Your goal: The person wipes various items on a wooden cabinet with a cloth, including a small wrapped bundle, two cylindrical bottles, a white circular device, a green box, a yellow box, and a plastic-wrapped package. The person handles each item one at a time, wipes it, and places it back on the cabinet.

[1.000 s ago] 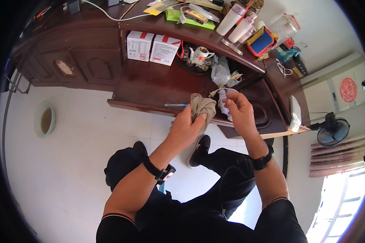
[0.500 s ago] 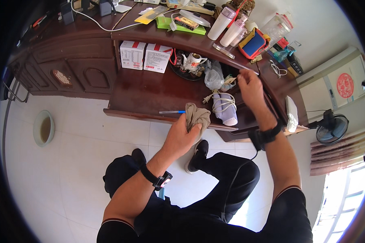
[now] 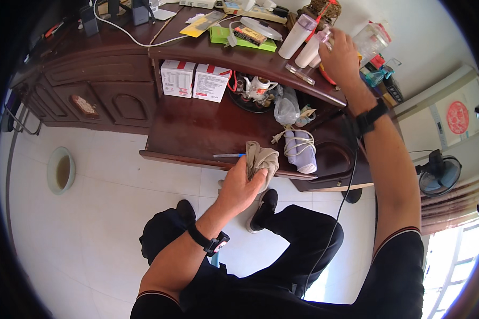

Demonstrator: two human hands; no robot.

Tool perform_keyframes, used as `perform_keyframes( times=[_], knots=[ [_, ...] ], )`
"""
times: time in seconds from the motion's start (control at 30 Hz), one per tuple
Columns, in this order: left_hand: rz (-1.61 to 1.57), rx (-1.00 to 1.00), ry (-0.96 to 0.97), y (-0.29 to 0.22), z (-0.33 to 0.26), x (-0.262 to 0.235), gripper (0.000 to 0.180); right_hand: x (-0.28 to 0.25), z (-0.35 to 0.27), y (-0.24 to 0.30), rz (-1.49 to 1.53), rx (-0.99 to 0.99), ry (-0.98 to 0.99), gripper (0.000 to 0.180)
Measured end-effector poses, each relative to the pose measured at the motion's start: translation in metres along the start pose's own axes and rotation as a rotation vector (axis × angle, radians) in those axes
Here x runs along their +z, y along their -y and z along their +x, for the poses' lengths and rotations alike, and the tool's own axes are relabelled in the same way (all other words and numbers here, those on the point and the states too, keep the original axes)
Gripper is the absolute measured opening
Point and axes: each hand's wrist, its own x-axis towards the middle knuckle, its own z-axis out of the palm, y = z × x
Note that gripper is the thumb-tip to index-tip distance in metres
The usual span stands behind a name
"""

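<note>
Counter (image 3: 197,127), dark wood, two levels: lower shelf before you, upper ledge crowded with cups, boxes and cables. Any careless sweep up there can topple several items at once.

Boxes (image 3: 194,80), two, white with red tops, standing at the back of the lower shelf, well apart from both hands; low risk.

Dryer (image 3: 300,151), pale, lying on the lower shelf with its cord coiled round it, just beside the cloth. If you drag the cloth sideways, it may snag the cord and pull the dryer off the front edge.

Cloth (image 3: 262,159), beige, bunched at the front edge of the lower shelf. Your left hand (image 3: 239,186) is closed on it, thumb and fingers pinching the lower folds. Part hangs over the edge; it would drop to the floor if you loosen your grip.

Cups (image 3: 303,40), tall, white with lilac lids, on the upper ledge. Your right hand (image 3: 339,53) is at a small pink-topped item beside them; I cannot tell whether the fingers are closed on it. With your arm stretched this far, a wrist knock could tip the cups.

Pen (image 3: 229,155), blue, just left of the cloth, near the edge; a wipe could roll it off.
</note>
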Motion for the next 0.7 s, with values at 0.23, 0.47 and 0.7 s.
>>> perform_keyframes(
  times=[0.23, 0.47, 0.7],
  knots=[
    [0.126, -0.116, 0.030, 0.005, 0.002, -0.008, 0.041, 0.024, 0.071, 0.019, -0.324, 0.138, 0.203, 0.073],
    [0.055, 0.002, -0.036, -0.002, 0.002, -0.012, 0.045, 0.039, 0.062, 0.022, -0.337, 0.114, 0.384, 0.055],
    [0.112, -0.148, 0.037, -0.002, 0.002, -0.019, 0.044, 0.037, 0.065, 0.033, -0.304, 0.024, 0.250, 0.055]
  ],
)
